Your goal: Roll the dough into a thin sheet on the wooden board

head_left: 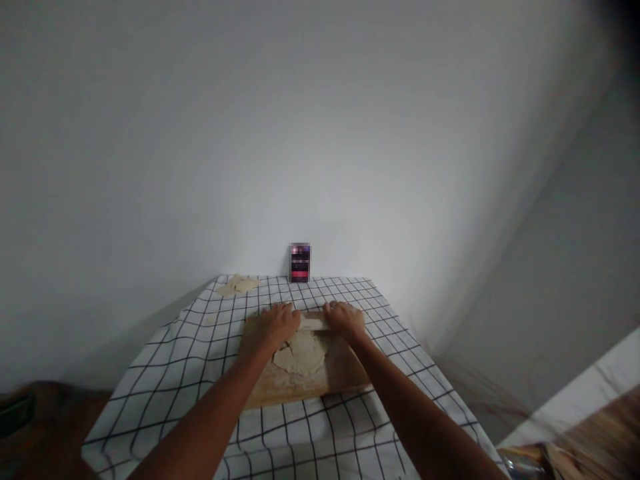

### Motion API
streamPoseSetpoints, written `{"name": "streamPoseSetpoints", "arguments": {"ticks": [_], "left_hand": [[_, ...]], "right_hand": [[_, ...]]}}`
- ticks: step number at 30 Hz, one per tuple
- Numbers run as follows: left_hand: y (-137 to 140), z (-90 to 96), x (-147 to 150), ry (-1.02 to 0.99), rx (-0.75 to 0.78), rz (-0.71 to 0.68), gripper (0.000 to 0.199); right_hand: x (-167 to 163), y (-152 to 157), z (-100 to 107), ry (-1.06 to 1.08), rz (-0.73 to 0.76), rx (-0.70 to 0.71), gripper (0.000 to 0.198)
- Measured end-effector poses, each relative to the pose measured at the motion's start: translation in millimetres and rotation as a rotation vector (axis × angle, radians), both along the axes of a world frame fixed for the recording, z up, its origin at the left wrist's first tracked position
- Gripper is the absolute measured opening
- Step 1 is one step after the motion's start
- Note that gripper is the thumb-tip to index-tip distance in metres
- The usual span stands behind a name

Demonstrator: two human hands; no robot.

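Here, a wooden board (280, 395) sits on the cloth-covered bench (165, 383), carrying a flat, ragged sheet of dough (303, 353), cracked along its left side. A pale rolling pin (313, 322) lies across the board just beyond most of the dough, its long axis running left to right, crosswise to the person's reach. The left hand (281, 321) and right hand (344, 317) rest on it well apart, palms down, fingers bent over it; one cannot tell whether they close around it underneath. Another dough piece (238, 285) lies at the bench's far left corner, and a blurred dark rectangle (300, 264) stands upright near the wall (320, 147).
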State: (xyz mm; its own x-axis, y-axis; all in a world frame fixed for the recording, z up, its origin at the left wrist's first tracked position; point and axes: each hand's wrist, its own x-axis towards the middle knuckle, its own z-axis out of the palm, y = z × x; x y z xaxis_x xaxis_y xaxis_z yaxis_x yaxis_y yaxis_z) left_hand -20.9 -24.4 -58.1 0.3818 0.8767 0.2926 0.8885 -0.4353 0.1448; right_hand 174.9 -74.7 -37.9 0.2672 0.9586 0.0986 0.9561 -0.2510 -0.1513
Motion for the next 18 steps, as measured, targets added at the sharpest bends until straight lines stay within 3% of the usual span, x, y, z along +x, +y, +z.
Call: {"name": "streamPoseSetpoints", "arguments": {"ticks": [9,18], "left_hand": [[-53.2,-9.3,-12.7,-0.071,0.213,-0.054,0.04],[-100.0,2.8,-28.5,-0.178,0.03,-0.066,0.047]], "right_hand": [[-13.0,-62.8,-12.9,0.001,0.101,0.149,0.043],[-19.4,-98.2,-7.5,-0.062,0.151,0.169,0.033]]}}
